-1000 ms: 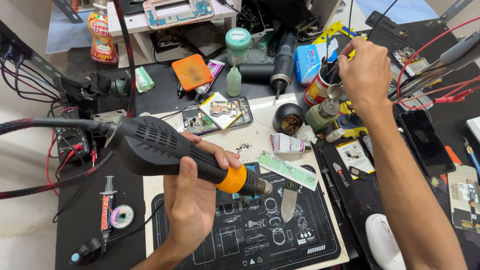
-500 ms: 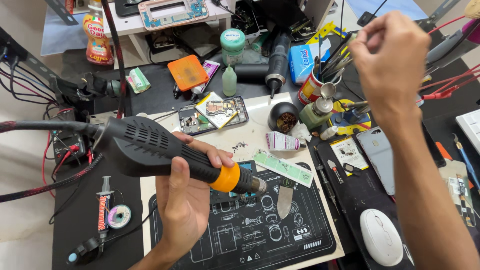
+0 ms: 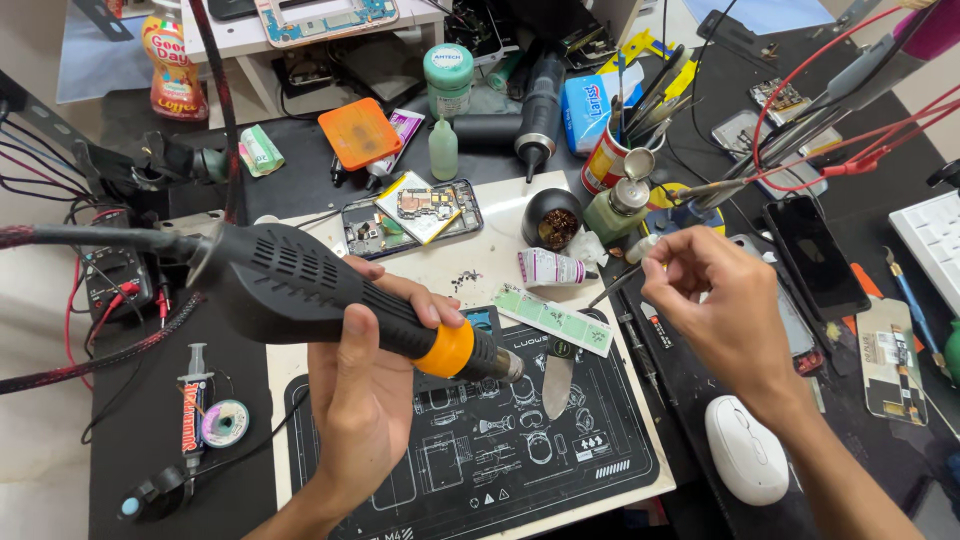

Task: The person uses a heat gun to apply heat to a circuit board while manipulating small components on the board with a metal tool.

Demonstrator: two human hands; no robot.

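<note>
Seen from the head camera, the step in hand looks like readying a heating pass over the dark work mat (image 3: 470,470) at the bottom centre of the frame, with a fine tool just brought to it. The left hand (image 3: 365,385), at centre left, has its fingers curled tight around the grip of a black hot air gun (image 3: 330,300) with an orange collar; the metal nozzle points right and slightly down, above the mat and close to a small silver pry blade (image 3: 556,382) lying there. The right hand (image 3: 720,305), right of centre, has thumb and fingertips (image 3: 668,262) pinched narrowly on a thin pair of tweezers (image 3: 612,287), its tip slanting down and left toward the green strip (image 3: 553,320) at the mat's upper edge; the other fingers are loosely folded. An opened phone (image 3: 408,215) with its board exposed lies above the mat, upper centre, touched by neither hand. Judging from this, the next move calls for steadying the nozzle over one spot and guiding the tweezers' tip in precisely, clear of the hot end.
</note>
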